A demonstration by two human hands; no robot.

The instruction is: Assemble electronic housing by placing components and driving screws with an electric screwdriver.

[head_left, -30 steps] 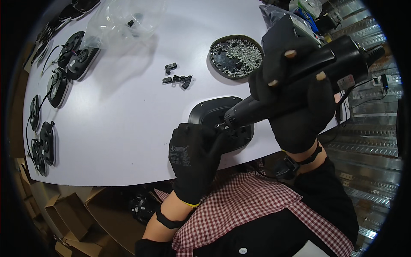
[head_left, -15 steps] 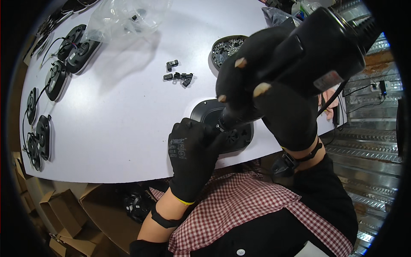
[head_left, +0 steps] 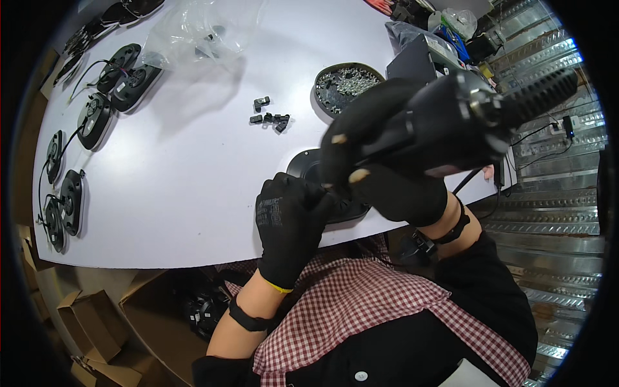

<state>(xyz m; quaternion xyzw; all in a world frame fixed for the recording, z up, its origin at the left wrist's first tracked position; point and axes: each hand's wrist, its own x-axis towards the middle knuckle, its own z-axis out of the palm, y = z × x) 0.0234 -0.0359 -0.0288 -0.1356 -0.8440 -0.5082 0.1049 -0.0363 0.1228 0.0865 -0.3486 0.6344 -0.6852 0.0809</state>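
My right hand (head_left: 406, 197), in a black glove with bare fingertips showing, is wrapped round a black electric screwdriver (head_left: 429, 129). The tool is tilted, its cable end raised to the right; its tip is hidden behind my gloved fingers. Below it a black oval plastic housing (head_left: 298, 165) lies near the table's front edge, mostly covered by both hands. My left hand (head_left: 287, 209), also gloved in black, rests over the housing's left side with its fingers bent in and pressed together near the tool's tip. Whatever they grip there is hidden.
Beyond the housing stands a round dish (head_left: 315, 90) of small screws. Several small black clips (head_left: 277, 120) lie left of it. Wired black speaker-like units (head_left: 95, 119) line the table's left side. A clear plastic bag (head_left: 193, 35) sits at the back; cardboard boxes (head_left: 97, 322) are at lower left.
My right hand and the screwdriver have come down and toward me, tilting flatter, uncovering more of the screw dish. My left hand stays nearly in place at the housing. The view has shifted slightly.
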